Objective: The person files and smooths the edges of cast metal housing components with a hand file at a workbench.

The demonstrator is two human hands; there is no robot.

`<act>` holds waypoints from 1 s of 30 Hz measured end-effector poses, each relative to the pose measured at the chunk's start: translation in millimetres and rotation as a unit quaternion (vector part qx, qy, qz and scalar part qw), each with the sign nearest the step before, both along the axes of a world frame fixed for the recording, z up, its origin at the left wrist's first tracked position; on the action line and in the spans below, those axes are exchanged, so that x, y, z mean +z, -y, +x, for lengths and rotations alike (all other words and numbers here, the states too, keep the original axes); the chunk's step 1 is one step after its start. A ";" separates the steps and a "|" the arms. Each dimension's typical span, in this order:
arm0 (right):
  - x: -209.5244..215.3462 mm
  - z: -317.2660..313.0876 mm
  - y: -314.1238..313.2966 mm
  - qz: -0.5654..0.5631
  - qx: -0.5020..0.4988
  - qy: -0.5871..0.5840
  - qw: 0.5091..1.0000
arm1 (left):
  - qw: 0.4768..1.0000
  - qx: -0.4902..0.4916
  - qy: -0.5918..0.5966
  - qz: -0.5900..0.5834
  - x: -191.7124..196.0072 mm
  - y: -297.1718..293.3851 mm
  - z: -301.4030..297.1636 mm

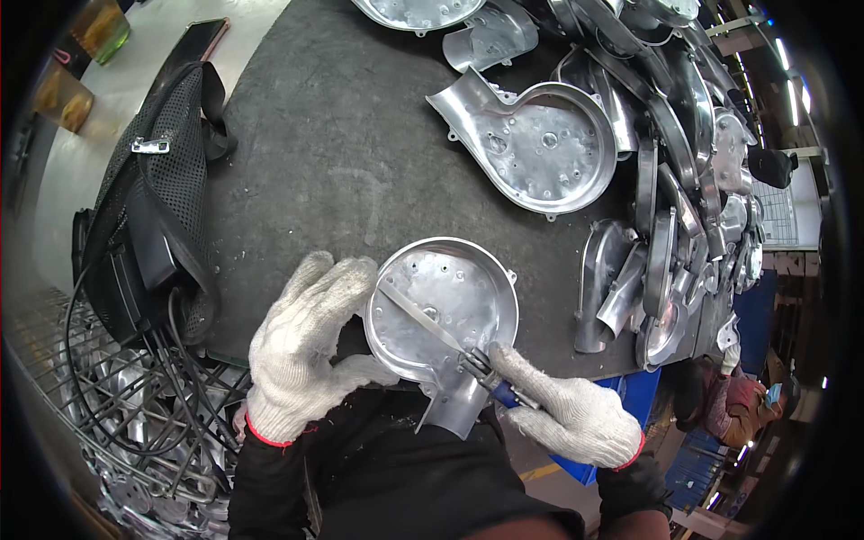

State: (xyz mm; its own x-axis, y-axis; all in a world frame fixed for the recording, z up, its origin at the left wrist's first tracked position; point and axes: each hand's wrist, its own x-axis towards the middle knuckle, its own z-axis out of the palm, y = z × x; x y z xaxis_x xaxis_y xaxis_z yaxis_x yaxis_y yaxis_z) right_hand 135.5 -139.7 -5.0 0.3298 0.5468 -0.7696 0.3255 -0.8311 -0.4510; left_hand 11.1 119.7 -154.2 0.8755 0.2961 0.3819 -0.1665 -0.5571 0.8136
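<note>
A round silver metal housing (450, 301) with a raised rim and a spout lies in front of me at the table's near edge. Its spout points toward my body. My left hand (310, 337), in a white knit glove, is open beside the left rim, fingers stretched out and thumb apart, seeming to touch it. My right hand (576, 409), gloved alike, is closed around the blue-and-black handle of a flat-bladed hand tool (418, 315). The long narrow blade crosses the housing's inside, its tip near the left rim.
Another housing (558, 148) lies farther back on the dark table mat (333, 180). Many metal parts (666, 135) are piled at the right. A black mesh bag (153, 180) with cables hangs over the left edge, above a wire basket (153, 405). Another person (729, 400) works at far right.
</note>
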 end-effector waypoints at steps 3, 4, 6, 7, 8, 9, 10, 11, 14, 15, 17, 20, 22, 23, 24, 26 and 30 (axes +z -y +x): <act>7.5 -0.5 -1.3 -0.044 -0.024 0.014 0.999 | 1.000 -0.011 -0.013 0.000 0.6 -2.0 1.2; 9.7 -0.3 4.4 -0.046 -0.025 0.014 0.999 | 1.000 -0.012 -0.013 -0.001 -1.0 -1.7 2.8; 17.4 -3.2 20.6 -0.073 -0.027 -0.012 0.997 | 1.000 -0.018 0.023 0.002 -1.5 -0.2 4.8; 18.1 -5.7 20.6 -0.075 -0.030 -0.012 0.997 | 0.999 -0.022 0.023 0.000 -0.6 -0.6 3.1; 18.7 -7.3 19.1 -0.081 -0.004 0.011 0.997 | 1.000 -0.017 0.013 0.013 1.8 -2.2 1.0; 19.3 -8.9 17.0 -0.087 0.022 0.034 0.995 | 1.000 -0.012 0.002 0.026 3.2 -2.9 -0.3; 20.5 -10.1 12.8 -0.099 -0.014 0.040 0.994 | 1.000 -0.014 0.006 0.022 3.6 -2.9 0.7; 22.5 -9.8 13.3 -0.099 -0.013 0.041 0.994 | 1.000 -0.012 0.006 0.022 3.5 -2.8 1.8; 24.5 -10.9 20.4 -0.107 -0.023 0.023 0.994 | 1.000 -0.020 0.011 0.022 2.1 -1.0 2.9; 21.8 -13.3 23.7 -0.088 -0.014 0.025 0.996 | 1.000 -0.019 0.011 0.019 0.5 -0.5 2.7; 20.1 -13.9 23.3 -0.071 -0.005 0.026 0.997 | 1.000 -0.019 0.011 0.015 0.5 -0.4 2.1; 18.4 -13.2 22.8 -0.084 -0.011 0.037 0.996 | 1.000 -0.019 0.004 0.019 2.6 -1.9 2.2; 15.1 -14.3 29.4 -0.056 -0.004 0.040 0.998 | 0.999 -0.023 0.025 0.001 0.2 -0.4 4.8; 14.0 -14.7 31.9 -0.031 0.000 0.042 0.999 | 0.999 -0.024 0.024 0.001 1.1 -0.5 3.5; 14.7 -12.8 27.4 -0.032 -0.002 0.041 0.999 | 1.000 -0.017 0.011 0.005 2.8 -1.6 1.3; 17.1 -7.1 13.3 -0.117 0.029 0.035 0.992 | 1.000 -0.011 -0.003 0.008 2.4 -1.4 1.1; 18.0 -11.4 29.2 -0.060 -0.001 0.033 0.998 | 0.999 -0.032 -0.007 0.002 2.2 -3.0 3.4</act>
State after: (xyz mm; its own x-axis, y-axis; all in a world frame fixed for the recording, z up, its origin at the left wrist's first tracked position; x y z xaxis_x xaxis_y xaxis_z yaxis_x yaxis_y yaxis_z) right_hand 124.1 -168.8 13.0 0.3821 0.4513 -0.8064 0.3498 -0.8783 -0.3258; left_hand 14.5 122.6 -152.0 0.8979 0.2374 0.3708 -0.1909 -0.5489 0.8138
